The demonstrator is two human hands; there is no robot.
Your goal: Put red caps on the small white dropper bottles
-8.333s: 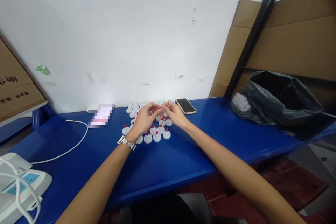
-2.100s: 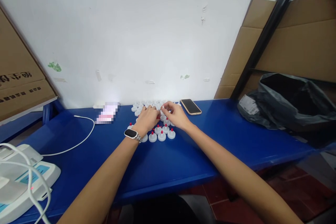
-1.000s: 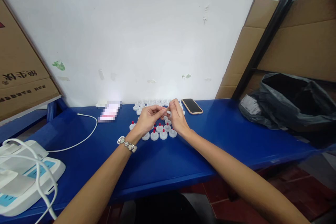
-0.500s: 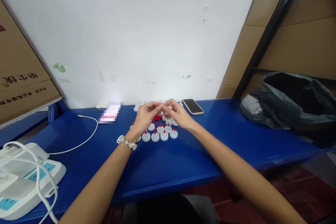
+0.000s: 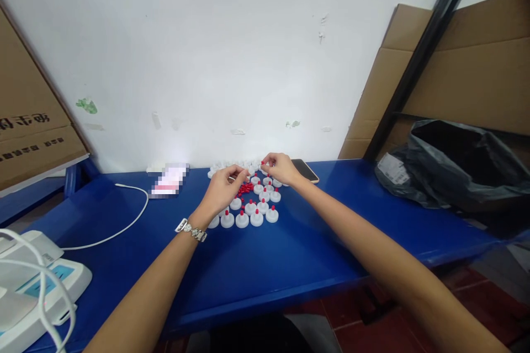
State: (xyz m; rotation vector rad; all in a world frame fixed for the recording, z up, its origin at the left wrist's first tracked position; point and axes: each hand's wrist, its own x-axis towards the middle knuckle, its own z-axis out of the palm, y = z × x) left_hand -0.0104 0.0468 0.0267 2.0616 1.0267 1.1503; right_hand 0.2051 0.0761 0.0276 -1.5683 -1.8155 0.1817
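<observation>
Several round white caps with red tips (image 5: 256, 218) stand on the blue table. Among them lies a small heap of loose red tips (image 5: 245, 188). My right hand (image 5: 282, 169) is at the far right of the group, thumb and fingers closed on a white cap with a red tip (image 5: 263, 165). My left hand (image 5: 226, 186), with a silver bracelet at the wrist, hovers over the group's left side. Its thumb and forefinger are pinched together; what they hold, if anything, is too small to tell. Plain white caps (image 5: 216, 169) without visible red tips stand in rows behind it.
A phone (image 5: 305, 171) lies behind my right hand. At the left are a white power strip (image 5: 70, 281), its cables (image 5: 141, 212) and a blurred-out pink-and-white item (image 5: 169, 179). A dark plastic bag (image 5: 447, 165) sits at the right, near cardboard (image 5: 372, 88). A white wall closes the back.
My hands were together over the caps and have moved apart. The right hand went to the far right of the group with the cap; the left drew slightly left. The view shifted a little.
</observation>
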